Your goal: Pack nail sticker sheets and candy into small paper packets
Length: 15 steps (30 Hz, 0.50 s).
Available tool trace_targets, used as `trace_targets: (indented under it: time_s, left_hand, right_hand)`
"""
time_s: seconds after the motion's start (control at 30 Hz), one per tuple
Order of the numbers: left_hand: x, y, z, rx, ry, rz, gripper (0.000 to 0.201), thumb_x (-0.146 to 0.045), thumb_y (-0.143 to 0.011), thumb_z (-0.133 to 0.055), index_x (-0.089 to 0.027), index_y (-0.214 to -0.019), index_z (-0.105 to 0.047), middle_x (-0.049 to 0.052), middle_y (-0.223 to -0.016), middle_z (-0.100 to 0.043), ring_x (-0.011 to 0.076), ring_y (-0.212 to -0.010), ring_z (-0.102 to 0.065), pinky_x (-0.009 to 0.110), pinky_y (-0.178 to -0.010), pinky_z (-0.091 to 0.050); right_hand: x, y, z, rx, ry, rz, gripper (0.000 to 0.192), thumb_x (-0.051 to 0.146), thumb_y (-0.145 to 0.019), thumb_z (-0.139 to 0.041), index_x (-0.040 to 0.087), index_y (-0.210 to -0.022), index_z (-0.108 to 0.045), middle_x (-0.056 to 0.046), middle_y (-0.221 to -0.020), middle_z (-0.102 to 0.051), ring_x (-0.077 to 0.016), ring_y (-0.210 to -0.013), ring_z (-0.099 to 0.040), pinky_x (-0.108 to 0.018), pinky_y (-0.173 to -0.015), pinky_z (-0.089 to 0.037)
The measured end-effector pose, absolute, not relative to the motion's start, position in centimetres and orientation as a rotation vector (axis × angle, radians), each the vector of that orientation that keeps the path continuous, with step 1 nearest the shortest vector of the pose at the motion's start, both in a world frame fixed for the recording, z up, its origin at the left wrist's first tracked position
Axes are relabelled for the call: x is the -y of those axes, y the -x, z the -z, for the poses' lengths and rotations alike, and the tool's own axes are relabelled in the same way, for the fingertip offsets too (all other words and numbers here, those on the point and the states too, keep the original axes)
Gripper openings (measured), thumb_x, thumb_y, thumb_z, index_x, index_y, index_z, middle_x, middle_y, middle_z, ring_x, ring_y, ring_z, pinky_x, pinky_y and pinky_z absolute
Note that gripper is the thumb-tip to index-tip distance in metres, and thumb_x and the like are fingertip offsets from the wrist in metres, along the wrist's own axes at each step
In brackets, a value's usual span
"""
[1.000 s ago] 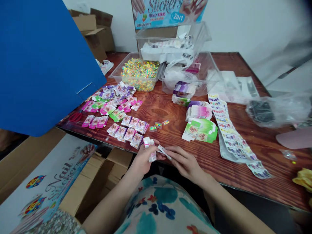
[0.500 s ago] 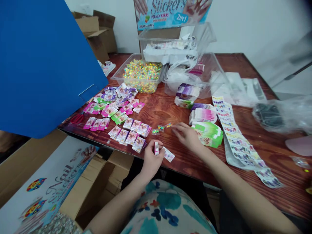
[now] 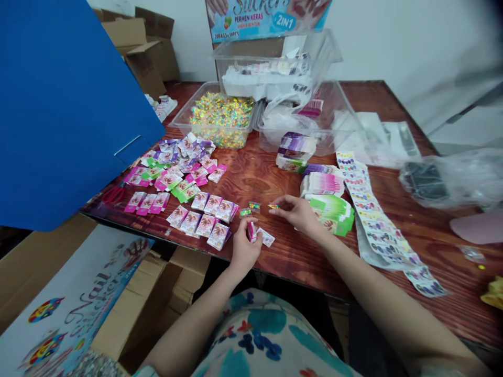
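My left hand [image 3: 245, 245] is closed round a small pink-and-white box [image 3: 252, 231], held upright just over the table's near edge. Beside it lies a white card of nail stickers [image 3: 267, 237]. My right hand [image 3: 295, 213] pinches a small candy packet [image 3: 273, 206] between thumb and fingertips. Two more candy packets [image 3: 250, 209] rest on the wood to the left of that hand. Filled little boxes [image 3: 207, 225] stand in rows left of my left hand. To the right of my right hand is a stack of flat green cartons [image 3: 334, 213].
A clear tub of candy packets [image 3: 222, 120] stands at the back, with further clear tubs [image 3: 334, 120] beside it. Long sticker strips [image 3: 377, 225] lie at right. Red scissors [image 3: 113, 195] and a heap of small boxes [image 3: 184, 165] are left, near a blue panel [image 3: 70, 115].
My right hand has closed its fingers on the candy packet it was reaching toward. My left hand has turned the small box slightly. The whole view has shifted a little.
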<state>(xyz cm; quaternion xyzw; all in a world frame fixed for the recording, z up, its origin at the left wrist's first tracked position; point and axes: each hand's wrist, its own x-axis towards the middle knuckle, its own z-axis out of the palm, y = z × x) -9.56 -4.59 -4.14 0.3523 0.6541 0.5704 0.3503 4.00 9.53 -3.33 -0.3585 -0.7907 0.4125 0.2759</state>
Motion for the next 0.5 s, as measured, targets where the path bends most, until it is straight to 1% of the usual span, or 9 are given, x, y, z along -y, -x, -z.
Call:
trace_targets:
  time_s: [0.07,0.13,0.23,0.33,0.43,0.5]
  left_hand:
    - [4.4,9.3,4.0,-1.665,-0.811,-1.533,0.028,-0.014,-0.070,-0.065,-0.021,-0.096,-0.058,-0.004,-0.072,-0.056,0.0114,-0.067,-0.054,0.022,-0.070,-0.044]
    - [4.2,9.0,3.8,-1.623,-0.716,-1.550,0.028,-0.016,-0.070,-0.065,-0.021,-0.096,-0.057,-0.005,-0.072,-0.058,0.0106,-0.062,-0.055,0.022,-0.066,-0.046]
    - [3.9,8.5,3.4,-1.537,-0.587,-1.586,0.031,-0.018,-0.069,-0.066,-0.020,-0.097,-0.055,-0.005,-0.070,-0.060,0.0102,-0.055,-0.057,0.022,-0.058,-0.047]
    - [3.9,7.9,2.9,-1.487,-0.490,-1.659,0.030,-0.018,-0.069,-0.067,-0.019,-0.097,-0.054,-0.005,-0.071,-0.061,0.0098,-0.053,-0.060,0.023,-0.058,-0.049]
    - [4.1,7.4,2.4,-1.478,-0.446,-1.700,0.028,-0.018,-0.069,-0.068,-0.018,-0.094,-0.054,-0.005,-0.074,-0.061,0.0093,-0.054,-0.062,0.023,-0.059,-0.050]
    - [4.3,7.2,2.2,-1.494,-0.444,-1.718,0.027,-0.018,-0.069,-0.068,-0.018,-0.092,-0.055,-0.004,-0.076,-0.062,0.0097,-0.056,-0.063,0.023,-0.061,-0.051]
  right_hand:
    - [-7.8,-4.6,2.9,1.885,0.925,-1.413,0.033,0.046,-0.073,-0.076,0.017,-0.087,-0.068,-0.005,-0.079,-0.072,-0.0179,-0.067,-0.064,-0.030,-0.062,-0.051]
    - [-5.9,-5.0,2.4,1.857,0.881,-1.474,0.033,0.047,-0.074,-0.075,0.018,-0.087,-0.070,-0.005,-0.080,-0.072,-0.0185,-0.070,-0.065,-0.032,-0.065,-0.052]
    - [-3.6,-5.3,2.0,1.981,0.825,-1.275,0.024,0.043,-0.081,-0.069,0.021,-0.088,-0.074,-0.007,-0.084,-0.070,-0.0197,-0.077,-0.065,-0.034,-0.072,-0.052]
    - [-2.8,-5.3,2.1,1.997,0.838,-1.087,0.023,0.043,-0.084,-0.067,0.022,-0.087,-0.076,-0.006,-0.082,-0.065,-0.0192,-0.076,-0.063,-0.033,-0.069,-0.051]
    - [-2.7,-5.2,2.3,1.970,0.874,-1.029,0.025,0.045,-0.084,-0.067,0.022,-0.086,-0.077,-0.004,-0.075,-0.059,-0.0176,-0.071,-0.059,-0.031,-0.064,-0.051]
    - [-2.6,-5.1,2.4,1.949,0.882,-1.024,0.025,0.046,-0.085,-0.065,0.024,-0.087,-0.078,-0.004,-0.076,-0.058,-0.0175,-0.072,-0.058,-0.032,-0.065,-0.051]
